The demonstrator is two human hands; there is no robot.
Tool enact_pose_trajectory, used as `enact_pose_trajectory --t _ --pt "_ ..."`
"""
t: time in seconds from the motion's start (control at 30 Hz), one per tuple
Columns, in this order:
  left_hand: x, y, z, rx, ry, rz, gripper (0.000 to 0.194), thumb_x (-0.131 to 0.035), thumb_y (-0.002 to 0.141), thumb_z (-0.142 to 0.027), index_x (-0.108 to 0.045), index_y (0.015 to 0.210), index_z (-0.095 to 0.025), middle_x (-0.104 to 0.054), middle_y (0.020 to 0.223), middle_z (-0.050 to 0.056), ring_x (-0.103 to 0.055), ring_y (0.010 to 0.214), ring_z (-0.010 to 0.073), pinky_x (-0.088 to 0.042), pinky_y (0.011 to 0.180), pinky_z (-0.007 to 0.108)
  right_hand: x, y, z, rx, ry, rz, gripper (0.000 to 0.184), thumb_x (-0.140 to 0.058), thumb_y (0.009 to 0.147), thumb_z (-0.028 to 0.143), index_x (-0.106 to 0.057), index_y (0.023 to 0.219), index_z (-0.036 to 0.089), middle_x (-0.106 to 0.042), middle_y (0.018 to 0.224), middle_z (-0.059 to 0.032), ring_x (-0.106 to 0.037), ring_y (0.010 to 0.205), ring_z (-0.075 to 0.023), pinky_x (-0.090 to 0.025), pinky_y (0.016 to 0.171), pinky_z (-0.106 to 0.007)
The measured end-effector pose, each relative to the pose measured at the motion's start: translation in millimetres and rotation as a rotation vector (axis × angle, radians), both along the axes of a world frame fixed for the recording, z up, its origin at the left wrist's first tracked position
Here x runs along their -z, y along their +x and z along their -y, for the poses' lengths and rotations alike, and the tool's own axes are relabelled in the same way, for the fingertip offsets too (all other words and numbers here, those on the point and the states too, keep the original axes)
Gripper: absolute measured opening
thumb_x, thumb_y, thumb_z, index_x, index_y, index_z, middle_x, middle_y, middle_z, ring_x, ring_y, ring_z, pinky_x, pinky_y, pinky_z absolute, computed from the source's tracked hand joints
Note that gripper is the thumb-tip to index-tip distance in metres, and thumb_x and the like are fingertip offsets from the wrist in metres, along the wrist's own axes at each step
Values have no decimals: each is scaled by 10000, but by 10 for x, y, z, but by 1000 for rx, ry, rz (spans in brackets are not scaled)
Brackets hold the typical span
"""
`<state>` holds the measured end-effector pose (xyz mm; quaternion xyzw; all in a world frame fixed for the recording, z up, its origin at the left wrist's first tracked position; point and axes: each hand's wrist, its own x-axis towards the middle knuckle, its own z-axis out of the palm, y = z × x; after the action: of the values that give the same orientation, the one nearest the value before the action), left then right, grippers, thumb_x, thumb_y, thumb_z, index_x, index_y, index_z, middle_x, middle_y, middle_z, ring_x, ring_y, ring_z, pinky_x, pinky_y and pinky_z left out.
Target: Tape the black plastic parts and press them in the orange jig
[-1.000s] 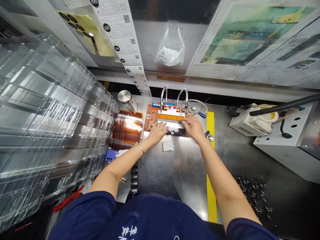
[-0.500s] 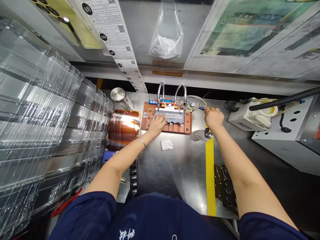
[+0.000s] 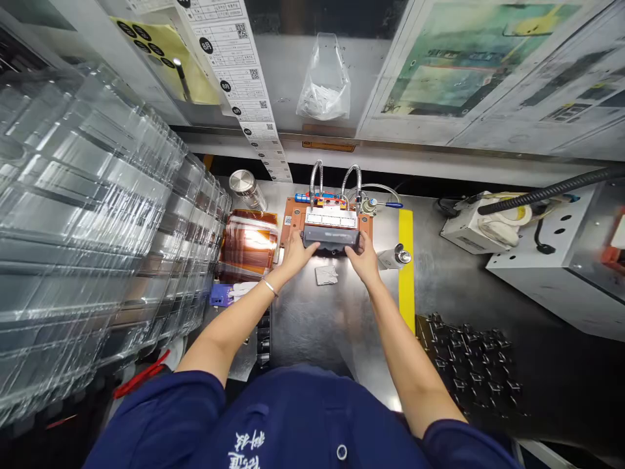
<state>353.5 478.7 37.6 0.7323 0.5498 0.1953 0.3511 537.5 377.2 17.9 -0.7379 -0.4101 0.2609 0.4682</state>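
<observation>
A copper-coloured fixture plate (image 3: 291, 217) lies at the far middle of the steel bench, with two bent metal hoses (image 3: 355, 177) rising behind it. On it rests a white perforated strip (image 3: 331, 218). In front of that strip is a dark grey rectangular cover (image 3: 331, 238), held at both ends. My left hand (image 3: 295, 252) grips its left end and my right hand (image 3: 362, 256) grips its right end, fingers curled over the edge. A small white scrap (image 3: 325, 274) lies on the bench just below the hands.
Tall stacks of clear plastic trays (image 3: 97, 228) fill the left. Amber film sheets (image 3: 248, 244) and a metal can (image 3: 247, 189) sit left of the fixture. A yellow tape line (image 3: 405, 260), a blue-handled tool (image 3: 388, 204), a white device (image 3: 488, 228) and dark small parts (image 3: 469, 358) lie right.
My right hand came back from the blue-handled tool at the right to the fixture. Both hands now hold the dark cover at the plate's near edge, and the white strip shows behind it.
</observation>
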Motion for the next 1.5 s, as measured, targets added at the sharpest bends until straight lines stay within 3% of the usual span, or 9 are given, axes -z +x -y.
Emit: enact_pose_trajectory --t 0.23,0.47,0.7,0.77,0.87,0.97,1.07,1.3,1.5 --pt "-226 -812 861 283 629 284 307 -550 774 -114 -537 1068 -200 -633 1012 78 -599 1046 224 -498 904 446 -529 -378 744 -61 126 33 415 -536 758 245 -575 1170 236 -625 1166 -76 -616 1009 -200 -531 837 -370" --pt "-643 -1223 1113 391 879 353 427 -482 811 -76 -478 1186 -279 -640 1157 71 -552 1160 199 -497 966 463 -748 -819 782 -22 59 181 346 -522 768 278 -583 1099 198 -689 924 -66 -651 730 -187 -526 746 -359" --pt "-947 -1584 1278 484 968 93 287 -418 859 -141 -538 1093 -257 -694 1086 69 -623 1062 224 -546 908 469 -1137 -1763 1055 -743 -122 -6 303 -557 786 296 -592 1070 195 -694 706 -27 -654 632 -194 -518 633 -316" --pt "-1191 -1811 1254 486 844 -10 258 -391 883 -174 -550 1060 -272 -688 1091 55 -617 1082 208 -540 933 439 -1247 -1904 1153 -923 -61 -262 432 -567 824 352 -527 1229 210 -718 796 -32 -666 651 -176 -542 657 -325" --pt "-1855 -2317 1097 250 734 -100 269 -422 899 -228 -499 1151 -281 -628 1182 46 -535 1205 195 -439 1063 425 -1250 -1868 1129 -805 -15 -451 458 -572 841 426 -527 1251 226 -722 873 -57 -678 696 -180 -561 707 -371" --pt "-2673 -2913 752 -195 885 -136 402 -555 879 -360 -419 1221 -200 -540 1252 94 -455 1264 260 -346 1108 493 -1074 -1772 952 -595 -24 -375 423 -610 789 471 -603 1113 199 -710 800 -60 -673 702 -201 -553 716 -398" --pt "-3206 -3365 202 -344 935 -160 545 -657 818 -446 -378 1217 -203 -504 1258 75 -428 1254 247 -296 1127 488 -875 -1810 778 -597 -67 -233 406 -607 746 464 -634 1030 176 -696 738 -49 -656 673 -205 -536 687 -386" --pt "-2950 -3625 -906 -168 646 -325 546 -586 844 -473 -453 1211 -91 -513 1257 147 -436 1268 266 -281 1103 450 -715 -2207 414 -861 -145 26 308 -512 799 342 -662 1020 189 -712 803 -45 -660 756 -206 -517 673 -335" --pt "-2982 -4069 -729 -45 352 -639 552 -540 790 -602 -606 1067 -130 -624 1107 77 -538 1172 273 -345 1038 457 -483 -2486 -30 -803 -109 409 314 -509 811 226 -658 1082 173 -677 1086 -108 -604 1013 -245 -469 894 -382"
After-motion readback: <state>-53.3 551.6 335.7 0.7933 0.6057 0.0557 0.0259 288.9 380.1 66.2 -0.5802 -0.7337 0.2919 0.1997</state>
